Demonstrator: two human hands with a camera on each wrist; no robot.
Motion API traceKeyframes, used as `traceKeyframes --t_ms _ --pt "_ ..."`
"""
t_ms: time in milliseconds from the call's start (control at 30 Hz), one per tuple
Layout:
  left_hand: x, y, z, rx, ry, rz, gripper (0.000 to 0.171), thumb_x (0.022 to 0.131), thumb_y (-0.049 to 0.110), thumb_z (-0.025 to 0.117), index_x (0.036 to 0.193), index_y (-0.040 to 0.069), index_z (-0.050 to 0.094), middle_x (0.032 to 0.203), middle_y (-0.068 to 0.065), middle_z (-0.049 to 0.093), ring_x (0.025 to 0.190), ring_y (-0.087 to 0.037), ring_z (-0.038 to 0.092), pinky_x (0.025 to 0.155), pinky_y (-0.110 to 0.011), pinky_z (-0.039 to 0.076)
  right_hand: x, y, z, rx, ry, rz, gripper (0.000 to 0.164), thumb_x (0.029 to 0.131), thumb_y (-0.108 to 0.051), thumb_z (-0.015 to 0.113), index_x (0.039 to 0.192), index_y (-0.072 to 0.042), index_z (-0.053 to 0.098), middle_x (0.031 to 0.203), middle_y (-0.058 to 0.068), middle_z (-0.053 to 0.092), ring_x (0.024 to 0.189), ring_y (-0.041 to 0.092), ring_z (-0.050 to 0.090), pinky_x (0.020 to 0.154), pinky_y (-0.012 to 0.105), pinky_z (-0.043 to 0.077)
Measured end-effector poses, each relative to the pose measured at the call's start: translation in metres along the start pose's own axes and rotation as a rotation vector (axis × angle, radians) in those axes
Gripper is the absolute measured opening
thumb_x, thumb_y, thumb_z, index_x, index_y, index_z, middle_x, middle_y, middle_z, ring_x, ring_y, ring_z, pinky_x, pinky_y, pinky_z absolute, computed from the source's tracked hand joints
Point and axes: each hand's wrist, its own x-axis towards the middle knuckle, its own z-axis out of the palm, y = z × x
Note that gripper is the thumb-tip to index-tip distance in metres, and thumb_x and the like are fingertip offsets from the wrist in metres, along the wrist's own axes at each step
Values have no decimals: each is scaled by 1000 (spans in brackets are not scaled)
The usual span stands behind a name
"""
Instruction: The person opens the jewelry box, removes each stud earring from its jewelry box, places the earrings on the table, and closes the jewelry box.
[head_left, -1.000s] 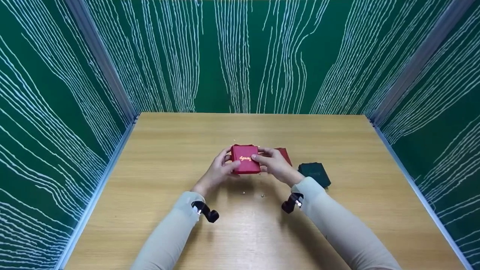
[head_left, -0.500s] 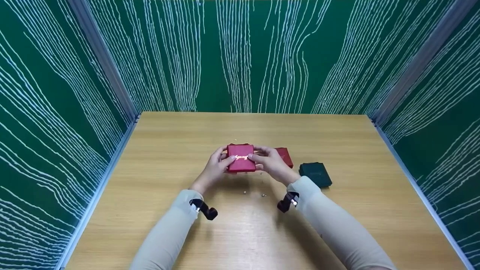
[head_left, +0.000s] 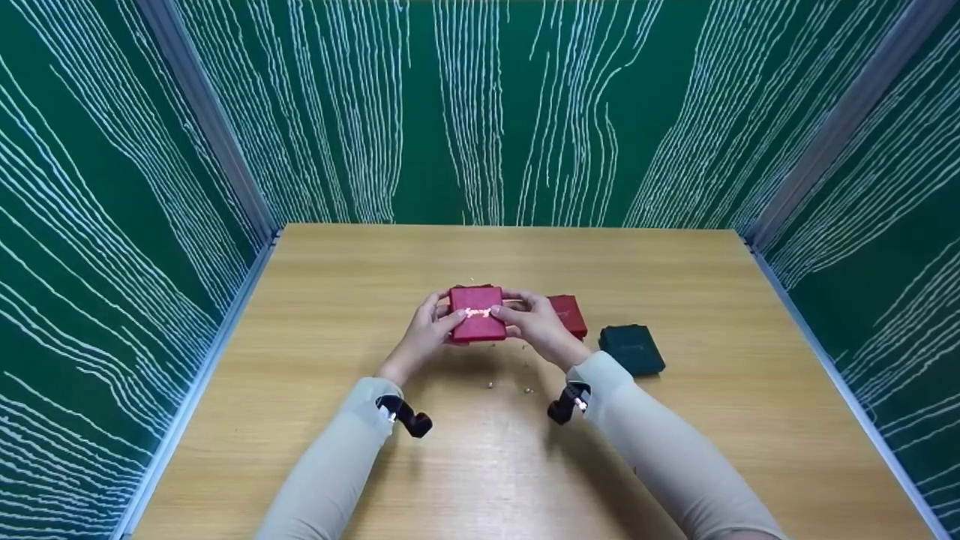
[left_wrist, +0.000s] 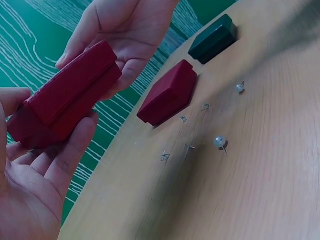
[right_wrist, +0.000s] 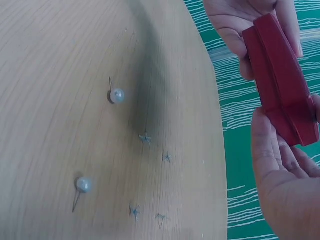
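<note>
A small red jewelry box (head_left: pixel 478 327) with gold lettering on its lid is held up off the table between both hands. My left hand (head_left: pixel 424 334) grips its left side, thumb on the lid and fingers beneath. On the right side, my right hand (head_left: pixel 546 330) pinches it with the thumb on top. Both wrist views show the box (left_wrist: pixel 70 95) closed, lid seam along its side; its contents are hidden. Below lie two pearl stud earrings (right_wrist: pixel 117 95) and several tiny star-shaped studs (right_wrist: pixel 145 138), loose on the table.
A second red box (head_left: pixel 568 316) lies closed on the wooden table (head_left: pixel 330 285), just beyond my right hand. Farther right sits a dark green box (head_left: pixel 631 349), also closed. Green walls (head_left: pixel 420 112) with white wavy lines enclose the table's back and sides.
Both hands have shifted slightly left and away from me with the red jewelry box, and its lid faces the camera at a changed tilt. More of the second red box shows.
</note>
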Motion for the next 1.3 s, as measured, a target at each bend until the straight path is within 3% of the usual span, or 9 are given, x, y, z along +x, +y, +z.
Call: traceKeyframes --t_ms 233,500,667,767,1000,1300 --pt "6 -1 -2 -12 218 -12 45 101 11 71 139 -8 55 129 -28 67 91 -22 74 73 -33 70 8 3 18 97 86 -15 41 104 -7 72 139 10 58 117 15 68 91 16 72 84 27 68" --pt "7 -3 -14 221 405 -11 36 99 17 76 127 -6 72 127 -23 74 115 -31 69 97 -34 61 17 6 37 90 66 -25 47 104 0 66 148 11 57 138 29 66 102 21 74 96 33 67" --pt "8 -6 -17 288 472 -47 33 99 16 77 124 -5 76 116 -21 78 108 -30 72 91 -31 61 25 15 48 71 126 11 45 101 3 69 146 7 62 139 28 68 108 27 77 97 33 67" --pt "6 -9 -19 330 496 -73 33 98 14 77 123 -6 76 115 -22 79 107 -32 74 92 -33 62 28 24 55 53 163 18 41 99 5 72 140 6 66 132 26 71 103 25 78 93 32 68" --pt "3 -18 -27 426 471 -151 34 100 14 75 126 -8 75 128 -27 76 123 -40 71 113 -47 57 31 42 67 -88 216 26 30 96 4 76 126 4 74 117 21 78 88 16 75 81 27 67" --pt "-1 -27 -36 538 448 -247 35 98 17 74 124 -6 77 129 -26 76 125 -38 71 112 -47 56 31 52 74 -230 162 38 36 93 2 80 128 4 75 127 22 77 110 26 76 95 31 65"
